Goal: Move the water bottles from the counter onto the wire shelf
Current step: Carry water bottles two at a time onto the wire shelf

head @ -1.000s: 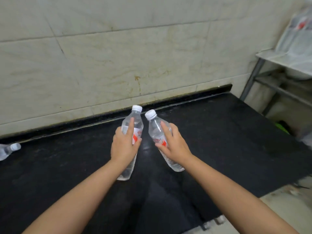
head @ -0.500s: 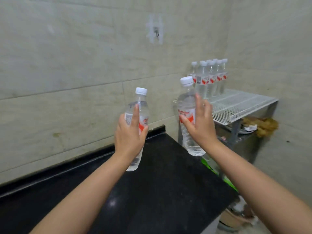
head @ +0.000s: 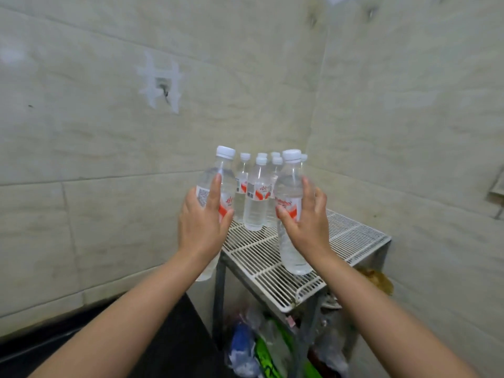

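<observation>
My left hand [head: 201, 225] grips a clear water bottle [head: 222, 173] with a white cap and red-and-white label, held upright just left of the wire shelf's edge. My right hand [head: 306, 222] grips a second, matching bottle [head: 289, 184] upright over the white wire shelf [head: 351, 236]; its base hangs near the shelf's front part. Several more capped bottles [head: 256, 203] stand together at the shelf's back corner against the wall, just beyond the two I hold.
The black counter [head: 163, 345] ends at lower left, beside the shelf's metal leg [head: 219, 301]. Plastic bags and green and blue items [head: 261, 347] lie under the shelf. Tiled walls meet in a corner behind it. A brownish object [head: 377, 279] sits low at right.
Both hands have carried their bottles from over the counter rightward to the wire shelf, and my view has turned to face the shelf. The right bottle is now above the wire grid.
</observation>
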### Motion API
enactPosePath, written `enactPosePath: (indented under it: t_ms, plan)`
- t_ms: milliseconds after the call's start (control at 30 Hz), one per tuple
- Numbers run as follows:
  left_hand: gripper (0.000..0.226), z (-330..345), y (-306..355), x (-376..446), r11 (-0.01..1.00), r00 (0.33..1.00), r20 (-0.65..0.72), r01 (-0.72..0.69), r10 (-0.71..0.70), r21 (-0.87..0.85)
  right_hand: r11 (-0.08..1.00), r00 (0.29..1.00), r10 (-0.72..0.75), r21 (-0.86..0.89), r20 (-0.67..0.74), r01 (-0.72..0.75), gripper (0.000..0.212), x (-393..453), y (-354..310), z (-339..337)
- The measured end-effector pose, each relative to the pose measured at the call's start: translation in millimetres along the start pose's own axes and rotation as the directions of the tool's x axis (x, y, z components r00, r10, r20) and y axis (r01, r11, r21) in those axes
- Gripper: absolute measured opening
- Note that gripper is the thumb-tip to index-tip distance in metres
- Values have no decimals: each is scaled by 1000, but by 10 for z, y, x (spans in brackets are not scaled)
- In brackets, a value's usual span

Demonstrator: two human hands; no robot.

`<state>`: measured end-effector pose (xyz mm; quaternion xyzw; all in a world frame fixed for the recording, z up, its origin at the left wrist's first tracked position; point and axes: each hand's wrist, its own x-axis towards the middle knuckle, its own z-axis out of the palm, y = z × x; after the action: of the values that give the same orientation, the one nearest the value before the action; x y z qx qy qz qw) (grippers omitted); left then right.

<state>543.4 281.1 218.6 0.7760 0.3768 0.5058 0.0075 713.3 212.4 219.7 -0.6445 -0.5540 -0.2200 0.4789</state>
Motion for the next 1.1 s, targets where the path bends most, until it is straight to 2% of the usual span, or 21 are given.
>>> enactPosePath:
  t_ms: [67,133,267,433,533,633,700,833,1000,1100]
  plan:
    - [69,272,101,111,1000,1000,8,24,-24,3,997,998,63,52,7,-63,78,164,285,66]
    - [68,560,180,187,999,999,6,46,-46,1,993,998,65,98,19,-67,83,330,573,180]
    - [69,1244,332,338,996,996,-14,83,-83,43,980,994,68,183,85,-83,78,660,1179,458]
    - [67,1956,631,545,979,979,-66,195,-191,65,941,989,-89,336,116,45,77,917,1853,757]
    - [67,2246,713,610,971,969,-113,229,-220,72,910,979,-125,411,162,48,77,1028,2133,893]
    - [59,2451,755,708,954,949,-181,280,-257,112,887,980,-134,458,146,53,72,1146,2285,1035]
    - [62,2559,788,783,936,933,-214,322,-289,139,874,982,-115,486,148,29,67,1217,2310,1117]
    - [55,2704,834,741,894,891,-248,423,-380,149,843,971,-94,536,219,-39,83,1189,2338,1251]
    - [56,2707,747,575,881,892,-203,439,-404,175,829,927,-166,557,335,-53,85,1121,2379,1289]
    - [64,2593,796,527,879,890,-196,444,-411,173,853,932,-164,521,323,-30,83,1233,2426,1143]
